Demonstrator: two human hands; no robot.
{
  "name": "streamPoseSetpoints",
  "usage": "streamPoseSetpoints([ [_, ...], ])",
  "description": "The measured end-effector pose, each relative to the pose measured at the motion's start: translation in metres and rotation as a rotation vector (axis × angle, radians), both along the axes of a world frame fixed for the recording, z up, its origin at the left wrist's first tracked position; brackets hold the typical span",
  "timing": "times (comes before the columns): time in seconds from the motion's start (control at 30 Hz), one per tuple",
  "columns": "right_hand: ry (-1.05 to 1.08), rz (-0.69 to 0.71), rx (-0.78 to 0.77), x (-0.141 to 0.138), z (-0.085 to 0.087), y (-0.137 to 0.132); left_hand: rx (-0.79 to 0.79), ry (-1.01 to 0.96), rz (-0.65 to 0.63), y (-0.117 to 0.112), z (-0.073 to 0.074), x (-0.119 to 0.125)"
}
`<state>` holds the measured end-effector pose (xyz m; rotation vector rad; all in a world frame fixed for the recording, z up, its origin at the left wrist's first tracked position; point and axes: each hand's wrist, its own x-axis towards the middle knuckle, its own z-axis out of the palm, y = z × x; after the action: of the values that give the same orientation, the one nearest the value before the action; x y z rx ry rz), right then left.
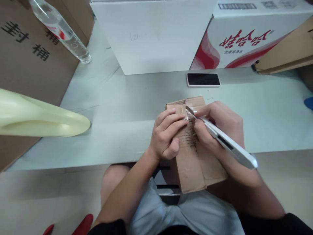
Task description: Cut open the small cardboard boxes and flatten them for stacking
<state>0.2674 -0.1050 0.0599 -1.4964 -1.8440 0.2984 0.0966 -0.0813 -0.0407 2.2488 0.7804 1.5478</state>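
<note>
Bright, even indoor light — soft shadows under the pale grey-green tabletop (102, 107); edges bend outward, slight blur throughout.

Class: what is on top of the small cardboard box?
Clear tape, the left hand and a utility knife in the right hand. The small cardboard box is closed, hiding its contents.

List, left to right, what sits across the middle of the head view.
Cream plastic piece → left hand on the small cardboard box → right hand with the utility knife → blue object at the right edge.
</note>
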Motion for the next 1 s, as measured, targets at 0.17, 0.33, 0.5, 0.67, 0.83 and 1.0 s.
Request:
streamPoseSetpoints([
  [0.17, 0.037, -0.002, 0.029, 0.0021, -0.0033, -0.0032, 0.014, 0.031, 0.019, 0.0002, 0.0017, -0.0013],
  [0.33, 0.051, 0.000, 0.010, 0.0024, -0.0027, -0.0009, 0.003, 0.018, 0.016, 0.0001, 0.0018, -0.0008],
  [0.5, 0.051, 0.025, -0.004, 0.0020, 0.0004, 0.0026, 0.013, 0.001, 0.014, 0.0000, 0.0009, 0.0002],
  [0.67, 0.102, 0.004, 0.003, 0.0048, -0.0021, -0.0003, 0.019, 0.011, 0.024, 0.0000, 0.0016, -0.0001],
  [0.83, 0.171, 0.046, -0.018, 0.0061, -0.0001, -0.0048, 0.008, 0.009, 0.023, -0.0003, 0.0018, -0.0001],
  [1.0, 0.185, 0.081, -0.024, 0.0056, 0.0023, -0.0038, 0.001, 0.006, 0.014, -0.0005, 0.0018, -0.0001],
])
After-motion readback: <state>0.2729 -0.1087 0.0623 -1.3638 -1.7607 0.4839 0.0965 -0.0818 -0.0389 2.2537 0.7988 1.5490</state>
